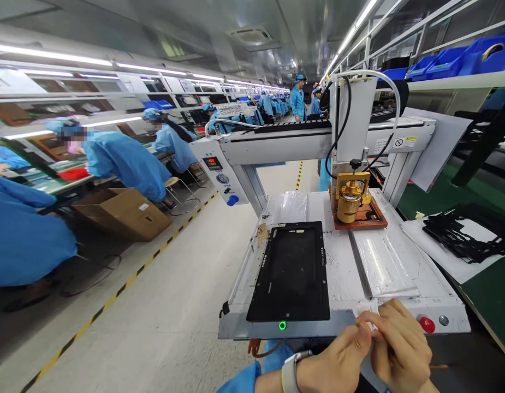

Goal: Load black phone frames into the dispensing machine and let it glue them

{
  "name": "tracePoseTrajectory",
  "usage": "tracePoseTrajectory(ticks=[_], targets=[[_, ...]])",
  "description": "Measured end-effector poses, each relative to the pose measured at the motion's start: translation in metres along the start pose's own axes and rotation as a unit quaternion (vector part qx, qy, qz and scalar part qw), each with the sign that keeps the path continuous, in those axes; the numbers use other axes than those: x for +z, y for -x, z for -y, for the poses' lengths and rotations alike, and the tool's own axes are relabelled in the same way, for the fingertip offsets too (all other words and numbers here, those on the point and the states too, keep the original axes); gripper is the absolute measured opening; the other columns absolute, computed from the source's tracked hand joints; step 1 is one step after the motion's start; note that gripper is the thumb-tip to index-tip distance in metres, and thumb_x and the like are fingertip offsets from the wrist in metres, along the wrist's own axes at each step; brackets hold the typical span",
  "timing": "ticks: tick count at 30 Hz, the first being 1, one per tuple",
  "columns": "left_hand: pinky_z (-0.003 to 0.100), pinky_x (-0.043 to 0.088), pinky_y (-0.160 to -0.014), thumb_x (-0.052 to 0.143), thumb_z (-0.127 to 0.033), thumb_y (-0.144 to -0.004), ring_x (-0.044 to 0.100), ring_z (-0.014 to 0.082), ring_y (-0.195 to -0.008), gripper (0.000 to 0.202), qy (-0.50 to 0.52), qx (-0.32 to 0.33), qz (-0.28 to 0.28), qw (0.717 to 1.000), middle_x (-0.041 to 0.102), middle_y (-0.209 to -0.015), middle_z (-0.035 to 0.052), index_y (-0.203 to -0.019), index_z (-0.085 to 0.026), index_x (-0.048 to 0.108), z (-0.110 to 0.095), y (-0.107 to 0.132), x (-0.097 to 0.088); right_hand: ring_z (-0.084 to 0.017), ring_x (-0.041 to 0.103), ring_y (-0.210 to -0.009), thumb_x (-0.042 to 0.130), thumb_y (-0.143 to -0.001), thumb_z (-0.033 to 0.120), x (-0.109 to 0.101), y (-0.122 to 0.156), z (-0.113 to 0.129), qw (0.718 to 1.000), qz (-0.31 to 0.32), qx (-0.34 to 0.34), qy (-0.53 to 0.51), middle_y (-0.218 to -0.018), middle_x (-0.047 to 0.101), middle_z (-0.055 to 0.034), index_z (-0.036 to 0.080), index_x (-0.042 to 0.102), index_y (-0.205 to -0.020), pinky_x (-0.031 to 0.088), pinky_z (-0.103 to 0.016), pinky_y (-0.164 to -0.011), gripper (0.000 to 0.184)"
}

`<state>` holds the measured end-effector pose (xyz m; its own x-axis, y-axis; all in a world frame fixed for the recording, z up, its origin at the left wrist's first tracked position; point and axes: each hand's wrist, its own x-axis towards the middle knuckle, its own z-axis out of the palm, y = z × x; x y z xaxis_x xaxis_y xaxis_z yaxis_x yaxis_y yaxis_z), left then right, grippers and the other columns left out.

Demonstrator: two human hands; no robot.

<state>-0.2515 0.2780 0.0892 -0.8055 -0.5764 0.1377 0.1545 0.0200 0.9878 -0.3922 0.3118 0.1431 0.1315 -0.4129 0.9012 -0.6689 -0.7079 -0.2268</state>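
Observation:
Both of my hands meet at the front edge of the dispensing machine, low at the right. My left hand (336,357), with a watch on its wrist, pinches a small crumpled white wipe (364,308). Closed round the same wipe from the other side is my right hand (405,346); its fingers are curled. Left of my hands, a black rectangular fixture plate (297,273) lies flat on the machine's white bed. Behind it to the right, a brass-coloured cylindrical head (348,204) stands over a reddish-brown block (377,215).
Plastic-wrapped white stacks (385,265) lie on the bed. A red button (427,324) sits just right of my hands. Black cut frames (473,232) rest on white paper on the green bench. Co-workers in blue (121,158) and a cardboard box (123,213) are across the aisle.

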Motion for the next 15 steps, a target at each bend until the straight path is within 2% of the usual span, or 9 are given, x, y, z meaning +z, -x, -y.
tracePoseTrajectory(ticks=[2,4,8,10,12,15], targets=[[0.045,0.056,-0.111,0.020,-0.093,-0.103,0.057,0.0236,-0.102,0.089,-0.031,0.004,0.000,1.000,0.061,-0.102,0.0141,-0.104,-0.016,0.063,-0.007,0.005,-0.004,-0.017,0.055,-0.075,0.048,-0.104,-0.012,-0.002,-0.003,0.003,1.000,0.001,0.030,-0.010,-0.092,0.065,-0.0071,0.009,0.065,-0.112,0.041,-0.034,-0.071,0.029],[0.046,0.056,-0.112,0.017,-0.091,-0.105,0.060,0.0246,-0.106,0.089,-0.045,-0.006,-0.008,0.999,0.063,-0.105,0.0151,-0.108,-0.015,0.064,-0.011,0.010,-0.010,-0.018,0.057,-0.081,0.047,-0.107,-0.010,-0.005,-0.007,0.005,0.999,0.033,0.040,-0.010,-0.095,0.064,-0.0070,0.010,0.065,-0.115,0.044,-0.035,-0.078,0.028],[0.046,0.053,-0.119,0.021,-0.085,-0.109,0.064,0.0258,-0.117,0.086,-0.009,-0.044,-0.049,0.998,0.068,-0.120,0.0197,-0.118,-0.012,0.064,-0.025,0.018,-0.018,-0.028,0.061,-0.118,0.042,-0.115,-0.003,-0.013,-0.019,0.007,0.990,0.140,-0.016,0.010,-0.125,0.064,-0.0170,0.005,0.065,-0.138,0.043,-0.042,-0.098,0.034],[0.043,0.054,-0.116,0.029,-0.084,-0.110,0.065,0.0254,-0.118,0.082,-0.037,-0.044,-0.072,0.996,0.069,-0.123,0.0217,-0.119,-0.011,0.065,-0.040,0.022,-0.020,-0.031,0.058,-0.129,0.041,-0.119,0.001,-0.019,-0.024,0.008,0.984,0.170,-0.030,0.042,-0.136,0.062,-0.0193,0.004,0.064,-0.146,0.040,-0.043,-0.102,0.035],[0.038,0.057,-0.108,0.036,-0.081,-0.111,0.068,0.0234,-0.111,0.076,-0.068,-0.032,-0.086,0.993,0.072,-0.118,0.0204,-0.115,-0.012,0.068,-0.057,0.025,-0.021,-0.027,0.061,-0.126,0.043,-0.121,0.006,-0.028,-0.023,0.007,0.981,0.185,-0.018,0.051,-0.136,0.064,-0.0160,0.008,0.061,-0.157,0.043,-0.041,-0.103,0.040],[0.030,0.060,-0.091,0.034,-0.073,-0.115,0.072,0.0178,-0.086,0.072,-0.030,-0.007,-0.041,0.999,0.076,-0.091,0.0140,-0.104,-0.013,0.072,-0.076,0.031,-0.035,-0.021,0.068,-0.113,0.045,-0.124,0.018,-0.052,-0.008,-0.003,0.980,0.183,0.071,0.041,-0.127,0.070,-0.0089,0.014,0.048,-0.173,0.056,-0.031,-0.094,0.050]])
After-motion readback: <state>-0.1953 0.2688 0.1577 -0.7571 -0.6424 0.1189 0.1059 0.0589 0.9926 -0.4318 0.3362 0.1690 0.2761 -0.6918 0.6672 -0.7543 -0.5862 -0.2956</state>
